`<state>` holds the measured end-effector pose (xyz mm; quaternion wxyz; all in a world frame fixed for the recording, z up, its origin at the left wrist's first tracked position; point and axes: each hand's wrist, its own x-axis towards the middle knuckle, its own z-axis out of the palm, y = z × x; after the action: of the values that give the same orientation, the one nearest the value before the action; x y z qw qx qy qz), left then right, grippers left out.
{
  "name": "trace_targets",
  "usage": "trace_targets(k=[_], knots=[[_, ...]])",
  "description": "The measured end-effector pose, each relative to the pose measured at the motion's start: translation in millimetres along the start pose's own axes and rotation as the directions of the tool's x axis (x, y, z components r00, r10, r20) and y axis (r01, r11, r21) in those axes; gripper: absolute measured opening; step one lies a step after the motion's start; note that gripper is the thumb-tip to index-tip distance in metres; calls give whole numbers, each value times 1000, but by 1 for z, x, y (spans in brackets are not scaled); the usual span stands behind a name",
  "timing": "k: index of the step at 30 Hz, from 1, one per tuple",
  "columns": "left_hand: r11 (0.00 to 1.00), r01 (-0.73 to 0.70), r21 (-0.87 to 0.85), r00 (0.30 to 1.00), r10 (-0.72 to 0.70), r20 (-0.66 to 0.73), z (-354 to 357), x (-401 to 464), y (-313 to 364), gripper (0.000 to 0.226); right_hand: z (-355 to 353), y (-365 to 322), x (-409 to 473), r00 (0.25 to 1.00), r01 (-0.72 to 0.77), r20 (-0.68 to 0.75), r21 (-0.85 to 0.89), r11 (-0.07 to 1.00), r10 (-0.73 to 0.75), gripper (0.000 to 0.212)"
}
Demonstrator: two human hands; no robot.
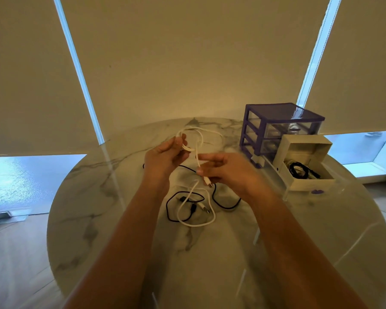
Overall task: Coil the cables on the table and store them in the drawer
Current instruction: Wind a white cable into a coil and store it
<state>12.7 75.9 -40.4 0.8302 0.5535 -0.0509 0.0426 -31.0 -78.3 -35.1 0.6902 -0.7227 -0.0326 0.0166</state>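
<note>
Left hand (165, 156) held above bench (98, 197), fingers curled round gathered loops of white cable (197, 152); I judged it served as anchor for coil. Right hand (223, 168) pinched same cable near plug end, feeding slack toward left. Second white cable (195, 221) and black cable (172, 206) lay loose, overlapping, on bench below hands; tangle could snag next pickup. Open drawer (308, 172) stood right, already holding dark coiled cables, just beside purple drawer unit (276, 128). Path to drawer unobstructed, by my reading.
</note>
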Motion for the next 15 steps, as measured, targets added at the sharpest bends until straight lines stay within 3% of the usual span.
trace_targets(k=[2,4,9,15], knots=[[999,-16,-51,999,13,-51,-7,6,2,24,-1,2,0,998,16,-58,-263,965,-32,36],[997,-33,-66,996,28,-81,-10,8,3,24,-5,6,4,982,10,-167,-419,908,-88,27],[989,-98,-109,989,84,-126,-10,11,3,17,-16,24,17,939,-106,-329,-554,826,-100,20],[976,-178,-123,971,153,-186,-16,15,5,26,-29,37,22,896,-212,-429,-642,737,-116,25]])
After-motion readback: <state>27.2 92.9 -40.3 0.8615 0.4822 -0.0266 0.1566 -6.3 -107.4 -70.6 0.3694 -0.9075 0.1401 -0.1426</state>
